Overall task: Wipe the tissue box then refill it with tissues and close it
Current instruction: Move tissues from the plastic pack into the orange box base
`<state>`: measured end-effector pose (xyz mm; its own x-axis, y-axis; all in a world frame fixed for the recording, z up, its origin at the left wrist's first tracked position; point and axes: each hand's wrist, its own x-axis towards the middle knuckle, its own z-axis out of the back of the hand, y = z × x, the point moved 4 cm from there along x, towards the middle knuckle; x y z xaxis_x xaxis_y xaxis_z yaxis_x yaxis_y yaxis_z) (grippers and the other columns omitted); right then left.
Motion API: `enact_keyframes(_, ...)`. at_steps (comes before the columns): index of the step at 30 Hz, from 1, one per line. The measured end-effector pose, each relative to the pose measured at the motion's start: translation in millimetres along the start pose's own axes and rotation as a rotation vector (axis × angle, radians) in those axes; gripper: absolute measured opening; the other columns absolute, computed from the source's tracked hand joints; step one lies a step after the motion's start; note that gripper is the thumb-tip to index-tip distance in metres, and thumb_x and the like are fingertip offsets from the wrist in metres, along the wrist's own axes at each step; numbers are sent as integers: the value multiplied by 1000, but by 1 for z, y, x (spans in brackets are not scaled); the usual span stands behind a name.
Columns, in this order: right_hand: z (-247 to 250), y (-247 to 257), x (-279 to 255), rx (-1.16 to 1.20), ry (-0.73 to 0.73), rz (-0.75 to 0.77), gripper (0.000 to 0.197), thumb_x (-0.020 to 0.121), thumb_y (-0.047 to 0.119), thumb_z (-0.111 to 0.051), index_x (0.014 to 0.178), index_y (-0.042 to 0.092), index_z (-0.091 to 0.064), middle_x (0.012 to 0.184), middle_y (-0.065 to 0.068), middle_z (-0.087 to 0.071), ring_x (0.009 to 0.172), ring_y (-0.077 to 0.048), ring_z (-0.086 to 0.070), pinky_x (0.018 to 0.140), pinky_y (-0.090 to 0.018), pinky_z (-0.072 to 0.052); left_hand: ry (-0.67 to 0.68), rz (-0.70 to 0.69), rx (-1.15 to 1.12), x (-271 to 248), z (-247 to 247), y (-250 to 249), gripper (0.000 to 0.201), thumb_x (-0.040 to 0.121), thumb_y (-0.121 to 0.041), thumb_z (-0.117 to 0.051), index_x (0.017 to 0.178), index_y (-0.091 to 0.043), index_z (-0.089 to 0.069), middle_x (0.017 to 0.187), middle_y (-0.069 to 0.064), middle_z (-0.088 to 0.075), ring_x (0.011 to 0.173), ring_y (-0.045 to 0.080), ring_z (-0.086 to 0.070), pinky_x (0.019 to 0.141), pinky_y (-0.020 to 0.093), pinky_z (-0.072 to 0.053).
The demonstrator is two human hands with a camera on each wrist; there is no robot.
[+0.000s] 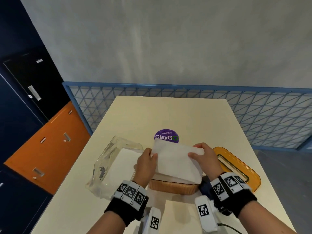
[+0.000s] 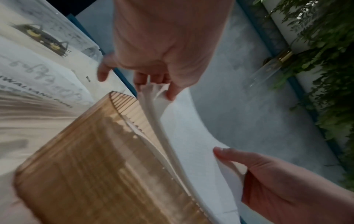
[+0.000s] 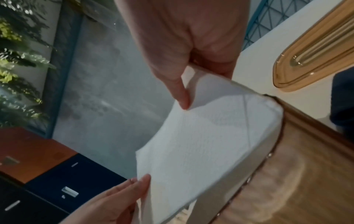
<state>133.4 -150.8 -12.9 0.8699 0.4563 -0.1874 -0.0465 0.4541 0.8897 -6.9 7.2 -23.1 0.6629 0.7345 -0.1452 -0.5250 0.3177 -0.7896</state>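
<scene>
We pinch the stack of tissues (image 1: 175,162) at its far corners, left hand (image 1: 145,163) and right hand (image 1: 205,159) each gripping an edge, tilting it into the amber tissue box (image 1: 173,187) at the table's (image 1: 194,115) near middle, lid (image 1: 236,168) parked right for closing.

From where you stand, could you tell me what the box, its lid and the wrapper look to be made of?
Box: amber, see-through, ribbed, likely plastic. Lid: same glossy amber, probably plastic. Wrapper: thin clear crinkled film with print, apparently soft plastic.
</scene>
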Motion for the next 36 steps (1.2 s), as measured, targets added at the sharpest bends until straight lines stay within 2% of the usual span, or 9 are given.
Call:
enact_keyframes(5, -9, -2, 6, -207, 17, 7, 40, 83, 6, -65, 120, 11, -51, 113, -12, -58, 99, -20, -51, 78, -22, -36, -4, 122, 230, -1, -1, 3, 25, 94, -20, -45, 119, -18, -49, 112, 1, -64, 102, 23, -57, 98, 41, -29)
enact_keyframes(11, -10, 4, 3, -509, 42, 182, 40, 90, 2, -52, 128, 9, -49, 123, -16, -58, 113, -27, -55, 91, -28, -44, 20, 52, 337, -1, 0, 1, 41, 92, -17, -47, 131, -22, -37, 116, 4, -64, 109, 26, -57, 96, 41, -29)
enact_keyframes(14, -9, 13, -4, -700, 3, 351, 38, 92, 5, -48, 129, 13, -50, 122, -10, -54, 113, -24, -52, 85, -31, -46, 61, 16, 390, -1, -2, 1, 52, 91, -16, -49, 139, -23, -29, 124, 3, -59, 113, 26, -56, 97, 43, -29)
enact_keyframes(17, -16, 19, -13, -795, 66, 522, 37, 92, 10, -49, 127, 19, -53, 124, -3, -54, 116, -20, -48, 86, -28, -45, 33, -117, 629, -1, -3, -5, 61, 92, -17, -52, 145, -27, -23, 136, 3, -42, 123, 24, -45, 99, 44, -33)
enact_keyframes(19, -27, 18, -17, -871, 213, 589, 41, 92, 16, -51, 132, 25, -50, 134, 0, -49, 122, -20, -44, 98, -29, -39, 39, -310, 803, -1, -6, -13, 59, 92, -20, -54, 144, -32, -28, 143, 0, -31, 130, 22, -34, 102, 46, -30)
enact_keyframes(22, -35, 4, -17, -1062, 445, 460, 54, 91, 23, -56, 140, 34, -36, 149, -2, -35, 137, -22, -32, 116, -43, -16, 362, -464, 944, -1, -17, -12, 58, 92, -27, -56, 143, -37, -32, 152, -6, -26, 139, 18, -27, 108, 53, -18)
enact_keyframes(25, -33, -10, -12, -1203, 545, 284, 60, 90, 28, -57, 142, 39, -28, 149, -5, -33, 139, -24, -32, 115, -57, -3, 558, -373, 1012, 4, -16, 1, 61, 94, -19, -54, 144, -40, -27, 156, -4, -20, 143, 19, -23, 110, 61, -12)
enact_keyframes(29, -38, -16, -9, -1253, 555, 208, 64, 91, 30, -56, 143, 43, -22, 149, -4, -33, 138, -26, -33, 109, -69, 1, 651, -321, 1111, 11, -16, 7, 71, 96, -5, -45, 146, -46, -15, 159, -3, -12, 144, 23, -24, 109, 63, -16)
enact_keyframes(36, -40, -17, -11, -1260, 518, 208, 63, 91, 30, -55, 142, 45, -21, 142, -4, -39, 131, -27, -41, 104, -74, 1, 628, -362, 1169, 12, -21, 3, 71, 94, -6, -48, 147, -43, -17, 148, 4, -31, 134, 28, -36, 105, 57, -25)
